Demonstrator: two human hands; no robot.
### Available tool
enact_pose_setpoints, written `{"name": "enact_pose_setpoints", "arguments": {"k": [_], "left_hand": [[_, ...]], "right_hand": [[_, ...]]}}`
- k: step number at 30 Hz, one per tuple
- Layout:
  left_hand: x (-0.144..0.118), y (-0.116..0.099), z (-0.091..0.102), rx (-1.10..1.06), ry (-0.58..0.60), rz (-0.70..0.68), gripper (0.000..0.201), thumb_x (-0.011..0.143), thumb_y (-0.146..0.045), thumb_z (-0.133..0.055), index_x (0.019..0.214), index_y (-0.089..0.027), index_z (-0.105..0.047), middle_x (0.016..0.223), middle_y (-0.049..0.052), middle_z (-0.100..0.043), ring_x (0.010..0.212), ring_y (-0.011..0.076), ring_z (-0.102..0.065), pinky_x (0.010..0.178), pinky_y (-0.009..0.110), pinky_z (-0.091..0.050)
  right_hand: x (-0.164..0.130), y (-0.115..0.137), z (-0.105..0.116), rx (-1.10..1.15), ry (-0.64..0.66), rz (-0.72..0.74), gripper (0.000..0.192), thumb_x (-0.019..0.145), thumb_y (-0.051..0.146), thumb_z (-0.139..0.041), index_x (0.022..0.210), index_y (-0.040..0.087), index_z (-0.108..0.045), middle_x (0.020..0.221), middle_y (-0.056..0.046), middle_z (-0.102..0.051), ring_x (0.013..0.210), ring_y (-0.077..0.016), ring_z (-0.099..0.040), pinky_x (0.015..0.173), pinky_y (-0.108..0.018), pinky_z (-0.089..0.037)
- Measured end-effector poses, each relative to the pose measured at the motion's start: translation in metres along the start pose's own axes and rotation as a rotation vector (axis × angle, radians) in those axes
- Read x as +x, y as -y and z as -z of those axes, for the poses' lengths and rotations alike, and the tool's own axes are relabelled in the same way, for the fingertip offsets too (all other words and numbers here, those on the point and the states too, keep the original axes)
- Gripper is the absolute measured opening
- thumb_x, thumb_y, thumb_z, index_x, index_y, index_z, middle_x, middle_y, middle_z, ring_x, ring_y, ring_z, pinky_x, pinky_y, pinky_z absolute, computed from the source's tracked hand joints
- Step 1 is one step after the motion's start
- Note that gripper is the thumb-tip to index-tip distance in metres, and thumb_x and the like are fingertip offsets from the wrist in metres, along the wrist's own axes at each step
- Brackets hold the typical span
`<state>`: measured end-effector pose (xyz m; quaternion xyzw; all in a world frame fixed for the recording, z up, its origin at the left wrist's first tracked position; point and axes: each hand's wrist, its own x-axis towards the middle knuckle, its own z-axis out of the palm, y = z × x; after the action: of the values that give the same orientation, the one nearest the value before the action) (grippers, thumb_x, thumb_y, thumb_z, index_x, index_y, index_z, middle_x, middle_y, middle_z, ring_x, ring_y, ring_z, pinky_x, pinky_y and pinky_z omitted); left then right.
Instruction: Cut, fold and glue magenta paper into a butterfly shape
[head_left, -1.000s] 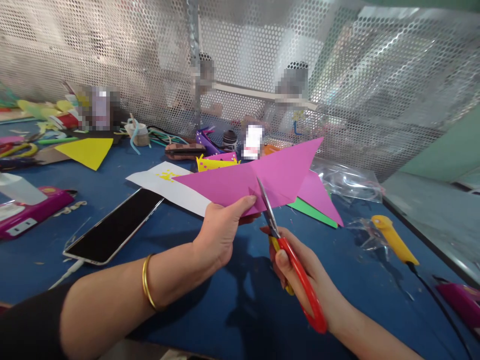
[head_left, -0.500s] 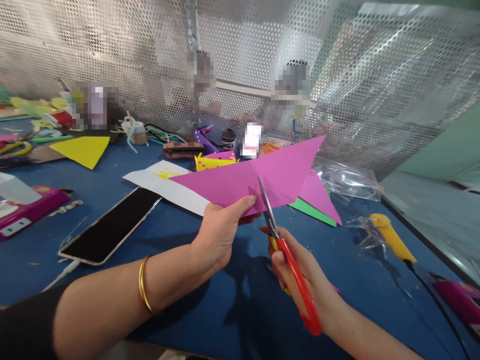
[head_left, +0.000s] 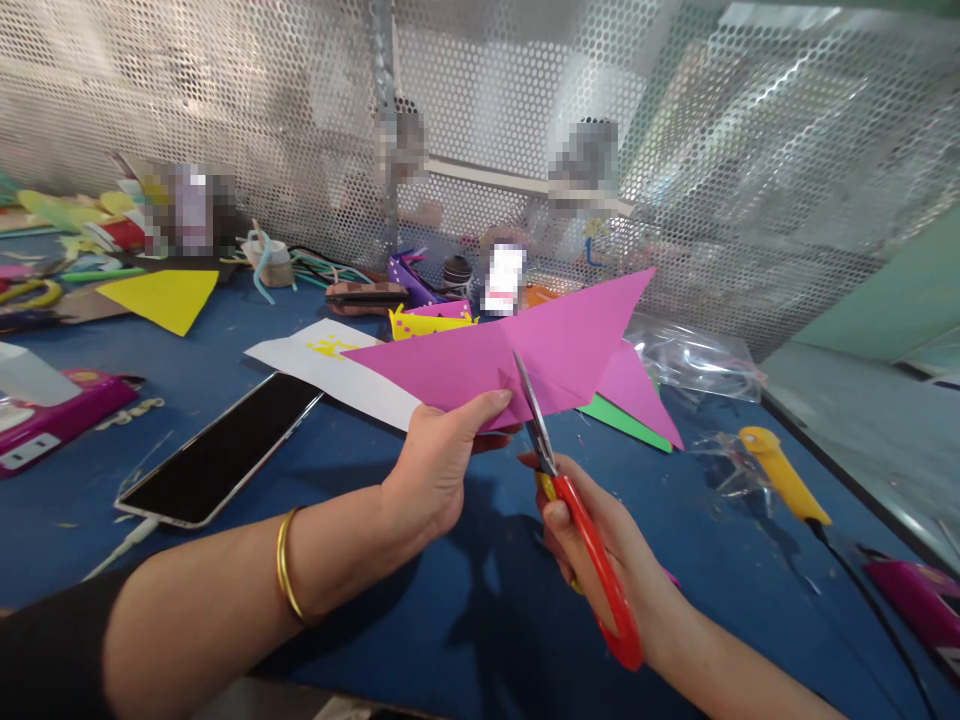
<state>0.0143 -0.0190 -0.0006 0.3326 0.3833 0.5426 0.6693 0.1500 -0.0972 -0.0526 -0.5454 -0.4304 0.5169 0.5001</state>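
**Scissors bite into pink paper over a cluttered blue bench**

Lowest in the frame, at bottom centre-right: right hand [head_left: 600, 545], grip closed around the red handles of a pair of scissors [head_left: 577, 520], blades angled up and left. Just left of it, at centre: left hand [head_left: 442, 460], gold bangle [head_left: 285, 565] on the wrist, thumb and fingers pinched shut on the lower edge of a sheet of pink paper [head_left: 517, 355]. Pink paper held above the bench [head_left: 375, 590], spread wide across mid-frame, one pointed corner rising toward the upper right; scissor blades slightly parted, their tips already inside its lower edge, right beside the left thumb.

Left of centre, flat on the bench: a dark phone [head_left: 225, 450], cable trailing toward the lower left. Beyond it, a white sheet [head_left: 330, 365] with yellow marks, partly under the pink paper. At far left, a magenta case [head_left: 52, 420]. At right, a yellow-handled cutter [head_left: 784, 475] on crumpled clear plastic, a green sheet [head_left: 622, 420] peeking from beneath another pink piece.

Farther back, upper left: a yellow paper piece [head_left: 161, 298], a roll of tape [head_left: 271, 262], assorted craft scraps. Across the whole top of the frame: a perforated metal screen [head_left: 712, 150], blurred shapes behind it.
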Motion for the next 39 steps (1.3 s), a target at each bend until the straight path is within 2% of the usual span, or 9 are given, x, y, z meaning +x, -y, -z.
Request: {"name": "enact_pose_setpoints", "arguments": {"k": [4, 7, 9, 15, 21, 26, 33, 39], "left_hand": [[0.001, -0.001, 0.001, 0.002, 0.002, 0.005, 0.032, 0.061, -0.034, -0.088, 0.082, -0.014, -0.076, 0.077, 0.005, -0.074, 0.071, 0.0182, -0.069, 0.062, 0.029, -0.056], [0.001, -0.001, 0.001, 0.002, -0.022, 0.004, 0.031, 0.059, -0.032, -0.088, 0.08, -0.013, -0.075, 0.074, 0.005, -0.073, 0.069, 0.0174, -0.068, 0.066, 0.031, -0.057], [0.0, -0.002, 0.0, 0.001, -0.031, 0.004, 0.031, 0.058, -0.031, -0.087, 0.08, -0.013, -0.075, 0.076, 0.005, -0.073, 0.07, 0.0174, -0.067, 0.07, 0.032, -0.058], [-0.003, 0.0, -0.002, 0.009, -0.036, -0.005, 0.034, 0.06, -0.03, -0.087, 0.086, -0.013, -0.074, 0.086, 0.005, -0.075, 0.078, 0.019, -0.068, 0.078, 0.036, -0.057], [-0.002, 0.002, -0.001, 0.001, -0.028, -0.002, 0.034, 0.059, -0.031, -0.087, 0.084, -0.014, -0.072, 0.091, 0.007, -0.076, 0.083, 0.0217, -0.069, 0.083, 0.04, -0.057], [-0.002, 0.002, -0.001, -0.011, -0.032, 0.01, 0.032, 0.059, -0.03, -0.088, 0.08, -0.014, -0.07, 0.091, 0.007, -0.076, 0.083, 0.0211, -0.07, 0.085, 0.04, -0.057], [-0.002, 0.001, -0.002, -0.018, -0.027, 0.024, 0.03, 0.058, -0.03, -0.088, 0.075, -0.014, -0.07, 0.087, 0.007, -0.075, 0.078, 0.0195, -0.069, 0.081, 0.038, -0.058], [-0.002, 0.001, -0.002, -0.021, -0.021, 0.036, 0.03, 0.058, -0.03, -0.088, 0.076, -0.013, -0.071, 0.086, 0.007, -0.075, 0.078, 0.0198, -0.069, 0.081, 0.038, -0.058]], "right_hand": [[-0.002, 0.006, 0.003, -0.077, 0.083, 0.094, 0.056, 0.082, 0.076, -0.059, 0.107, 0.026, -0.058, 0.066, 0.008, -0.032, 0.044, -0.0068, -0.025, 0.034, -0.023, -0.021], [-0.007, 0.017, 0.007, -0.195, 0.198, 0.163, 0.047, 0.092, 0.07, -0.051, 0.103, 0.025, -0.054, 0.072, 0.006, -0.037, 0.05, -0.0079, -0.035, 0.042, -0.023, -0.033], [-0.01, 0.022, 0.009, -0.238, 0.229, 0.192, 0.043, 0.096, 0.066, -0.048, 0.099, 0.024, -0.052, 0.076, 0.005, -0.04, 0.055, -0.0086, -0.039, 0.047, -0.023, -0.036], [-0.012, 0.024, 0.009, -0.24, 0.211, 0.205, 0.038, 0.098, 0.062, -0.047, 0.102, 0.025, -0.05, 0.077, 0.004, -0.042, 0.061, -0.0101, -0.04, 0.051, -0.023, -0.037], [-0.009, 0.025, 0.007, -0.254, 0.206, 0.177, 0.051, 0.093, 0.073, -0.045, 0.106, 0.024, -0.051, 0.078, 0.004, -0.039, 0.056, -0.009, -0.036, 0.049, -0.024, -0.038], [-0.006, 0.019, 0.003, -0.196, 0.178, 0.157, 0.057, 0.09, 0.077, -0.048, 0.115, 0.026, -0.053, 0.071, 0.007, -0.033, 0.049, -0.0075, -0.029, 0.04, -0.022, -0.033], [-0.003, 0.006, 0.002, -0.079, 0.075, 0.107, 0.057, 0.082, 0.078, -0.058, 0.107, 0.027, -0.058, 0.069, 0.007, -0.032, 0.048, -0.008, -0.024, 0.037, -0.022, -0.027], [-0.006, 0.011, 0.001, -0.103, 0.118, 0.107, 0.054, 0.084, 0.077, -0.057, 0.101, 0.026, -0.055, 0.072, 0.007, -0.033, 0.048, -0.0068, -0.026, 0.038, -0.022, -0.03]]}}
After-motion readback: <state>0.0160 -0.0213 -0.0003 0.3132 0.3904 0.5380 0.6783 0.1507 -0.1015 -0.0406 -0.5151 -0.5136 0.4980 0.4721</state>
